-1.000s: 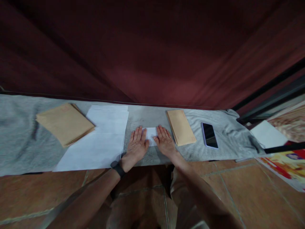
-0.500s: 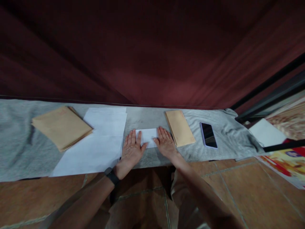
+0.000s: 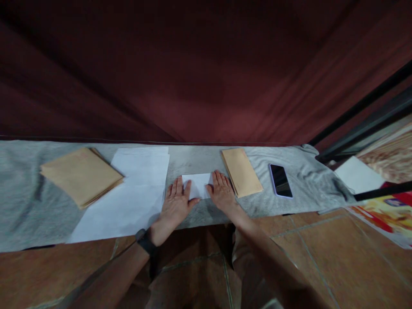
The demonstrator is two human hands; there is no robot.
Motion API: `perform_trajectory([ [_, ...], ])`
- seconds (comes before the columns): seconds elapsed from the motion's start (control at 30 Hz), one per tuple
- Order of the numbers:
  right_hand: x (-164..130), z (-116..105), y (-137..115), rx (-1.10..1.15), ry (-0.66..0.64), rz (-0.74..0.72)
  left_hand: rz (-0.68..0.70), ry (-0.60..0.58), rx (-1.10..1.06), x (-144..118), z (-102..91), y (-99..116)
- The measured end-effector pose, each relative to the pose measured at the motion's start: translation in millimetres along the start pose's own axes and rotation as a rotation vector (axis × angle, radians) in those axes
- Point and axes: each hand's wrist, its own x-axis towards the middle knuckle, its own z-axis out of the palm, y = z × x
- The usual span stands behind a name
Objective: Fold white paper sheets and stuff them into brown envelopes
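Observation:
A small folded white paper [image 3: 198, 185] lies on the grey cloth [image 3: 22, 201] in front of me. My left hand [image 3: 175, 204] lies flat with fingers spread on the paper's left end; a black watch sits on that wrist. My right hand [image 3: 222, 194] presses flat on the paper's right end. Neither hand grips anything. Just right of my right hand lies a stack of narrow brown envelopes [image 3: 241, 171]. To the left of my left hand lie large white sheets [image 3: 128, 193].
A pile of larger brown envelopes [image 3: 80, 176] rests at the left. A black phone [image 3: 280, 180] lies right of the narrow envelopes. A dark red curtain hangs behind. Tiled floor runs along the near side, with white paper [image 3: 355, 175] and colourful prints [image 3: 386, 214] at the right.
My left hand has slid left along the folded paper, uncovering more of its middle. My right hand has stayed on the right end.

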Motion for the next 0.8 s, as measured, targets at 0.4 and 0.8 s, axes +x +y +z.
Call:
perform_trajectory([
  [0.4, 6, -3, -2, 0.048, -0.028, 0.018, 0.027, -0.051, 0.000, -2, -0.6, 5],
  [0.8, -7, 2, -29, 0.135, -0.095, -0.199, -0.038, 0.007, -0.141, 1, 14.8, 14],
])
